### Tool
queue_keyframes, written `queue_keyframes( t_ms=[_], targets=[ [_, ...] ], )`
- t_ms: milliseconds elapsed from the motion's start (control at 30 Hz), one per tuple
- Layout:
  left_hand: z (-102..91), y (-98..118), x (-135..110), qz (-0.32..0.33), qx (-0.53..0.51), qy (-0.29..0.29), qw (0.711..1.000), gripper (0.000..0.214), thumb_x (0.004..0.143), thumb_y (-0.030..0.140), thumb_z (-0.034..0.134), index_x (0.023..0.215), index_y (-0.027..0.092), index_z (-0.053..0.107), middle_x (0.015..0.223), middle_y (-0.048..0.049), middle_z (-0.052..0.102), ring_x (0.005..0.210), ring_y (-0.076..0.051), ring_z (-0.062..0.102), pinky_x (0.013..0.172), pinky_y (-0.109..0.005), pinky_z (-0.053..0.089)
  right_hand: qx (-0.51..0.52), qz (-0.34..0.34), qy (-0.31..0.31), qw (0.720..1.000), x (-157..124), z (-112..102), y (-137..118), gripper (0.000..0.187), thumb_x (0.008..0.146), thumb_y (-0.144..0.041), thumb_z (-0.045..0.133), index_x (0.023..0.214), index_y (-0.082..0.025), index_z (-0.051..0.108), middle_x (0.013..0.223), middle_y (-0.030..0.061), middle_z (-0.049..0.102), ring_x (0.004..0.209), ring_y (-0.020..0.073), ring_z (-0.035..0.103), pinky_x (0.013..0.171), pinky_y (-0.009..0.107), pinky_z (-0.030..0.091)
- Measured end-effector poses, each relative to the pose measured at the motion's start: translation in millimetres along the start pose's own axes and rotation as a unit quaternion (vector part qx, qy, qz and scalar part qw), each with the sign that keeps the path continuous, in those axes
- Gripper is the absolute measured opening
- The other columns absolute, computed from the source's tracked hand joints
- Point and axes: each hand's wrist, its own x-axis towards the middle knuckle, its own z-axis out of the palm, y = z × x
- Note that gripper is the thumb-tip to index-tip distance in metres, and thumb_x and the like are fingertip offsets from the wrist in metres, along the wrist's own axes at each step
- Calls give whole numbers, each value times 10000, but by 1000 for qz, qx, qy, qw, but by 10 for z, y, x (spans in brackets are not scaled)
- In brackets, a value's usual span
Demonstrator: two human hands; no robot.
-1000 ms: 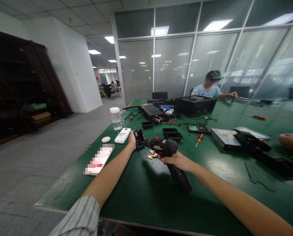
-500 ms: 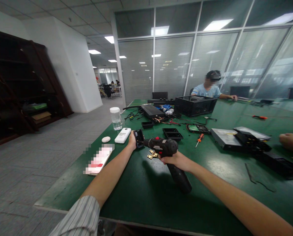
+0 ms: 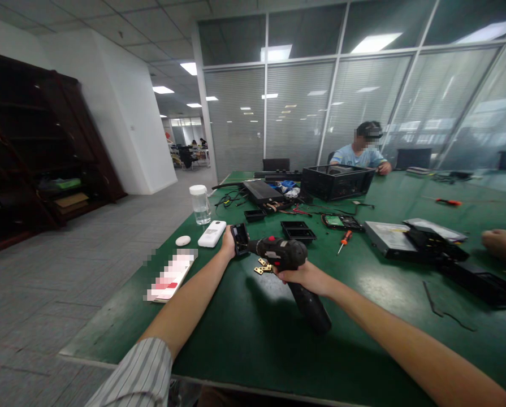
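Note:
My left hand (image 3: 228, 243) is closed on a small black plastic box (image 3: 239, 239), tipped up so its open side faces right. My right hand (image 3: 301, 276) grips a black cordless drill (image 3: 284, 252) with red details by its handle. The drill's nose points left and its tip meets the inside of the box; the exact contact point is too small to make out. Several small brass-coloured plates (image 3: 261, 268) with holes lie on the green table under the drill. Behind it rests a black two-part tray (image 3: 297, 232).
A water bottle (image 3: 200, 204), a white device (image 3: 212, 234) and a phone-like slab (image 3: 174, 277) stand left. An orange screwdriver (image 3: 345, 241), a circuit board (image 3: 340, 221) and a metal case (image 3: 388, 239) lie right. A black frame (image 3: 337, 182) is behind; another person's hand (image 3: 502, 245) is at right.
My hands, the drill and the black box hold the same place. The person across the table has drawn an outstretched arm back toward the body.

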Motion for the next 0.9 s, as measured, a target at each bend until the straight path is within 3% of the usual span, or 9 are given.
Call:
queue_keyframes(
  t_ms=[900],
  targets=[
    [48, 33, -38, -7, -31, 8, 999, 443, 877, 447, 339, 807, 117, 626, 589, -83, 633, 544, -213, 652, 538, -320, 530, 4, 6, 4, 1000, 2, 1, 13, 109, 743, -245, 643, 815, -174, 602, 713, -9, 534, 674, 143, 473, 651, 286, 390]
  ],
)
